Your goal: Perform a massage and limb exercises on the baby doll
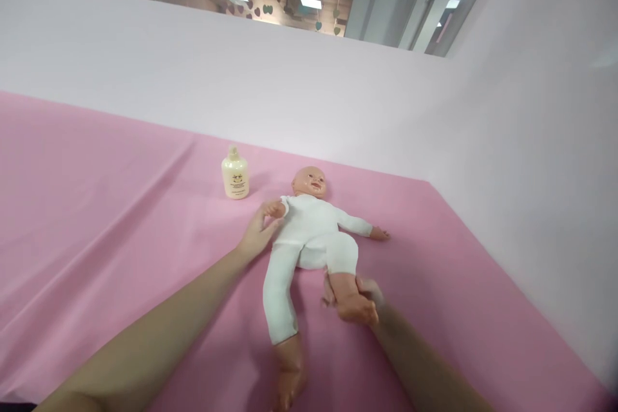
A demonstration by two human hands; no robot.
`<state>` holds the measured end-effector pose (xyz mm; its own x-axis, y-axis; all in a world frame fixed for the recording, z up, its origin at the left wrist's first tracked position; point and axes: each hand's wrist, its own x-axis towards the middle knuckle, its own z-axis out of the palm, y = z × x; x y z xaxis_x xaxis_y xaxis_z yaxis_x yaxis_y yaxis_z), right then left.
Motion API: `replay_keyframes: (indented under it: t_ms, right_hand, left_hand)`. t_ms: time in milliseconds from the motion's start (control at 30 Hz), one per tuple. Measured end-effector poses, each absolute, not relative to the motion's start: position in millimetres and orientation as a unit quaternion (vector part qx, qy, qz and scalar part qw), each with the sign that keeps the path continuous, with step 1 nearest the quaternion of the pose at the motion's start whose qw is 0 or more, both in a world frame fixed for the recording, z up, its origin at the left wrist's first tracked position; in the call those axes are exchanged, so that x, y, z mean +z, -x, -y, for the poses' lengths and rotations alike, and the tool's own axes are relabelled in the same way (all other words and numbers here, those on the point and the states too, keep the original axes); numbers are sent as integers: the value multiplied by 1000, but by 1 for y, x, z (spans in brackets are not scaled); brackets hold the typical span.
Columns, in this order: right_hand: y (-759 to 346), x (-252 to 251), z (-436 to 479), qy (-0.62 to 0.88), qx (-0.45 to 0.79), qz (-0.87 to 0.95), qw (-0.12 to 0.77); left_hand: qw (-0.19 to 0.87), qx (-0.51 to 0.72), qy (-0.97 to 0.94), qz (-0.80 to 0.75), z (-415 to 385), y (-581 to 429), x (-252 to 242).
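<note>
On the pink sheet lies a baby doll (309, 222) on its back, with a white cloth body and bare plastic head, hands and feet. My left hand (261, 228) is at the doll's arm on the left side of the picture, fingers curled about its end, the thumb held lower. From beneath, my right hand (371, 290) wraps round the lower leg (345, 286) on the right, which is bent and raised. That leg hides part of my right fingers. The other leg (280, 299) stretches straight toward me.
A cream pump bottle (235, 175) with dark print stands upright to the left of the doll's head. White walls (241, 84) rise behind and to the right of the pink sheet (120, 206). A window with heart decorations beyond it is above the back wall.
</note>
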<state>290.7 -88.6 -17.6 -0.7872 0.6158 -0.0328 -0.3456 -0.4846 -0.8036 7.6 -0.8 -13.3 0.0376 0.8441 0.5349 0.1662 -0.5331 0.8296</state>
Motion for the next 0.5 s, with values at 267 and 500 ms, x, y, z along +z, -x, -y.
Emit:
replay_keyframes:
  t_ms: [267,500]
  right_hand:
    - [-279,-7,96,250,786,387,412]
    - [-283,-8,94,240,803,394,378]
  left_hand:
    - [203,476,-779,-354,4,-8,-9]
    - [217,493,-763,-358,4,-6,-10]
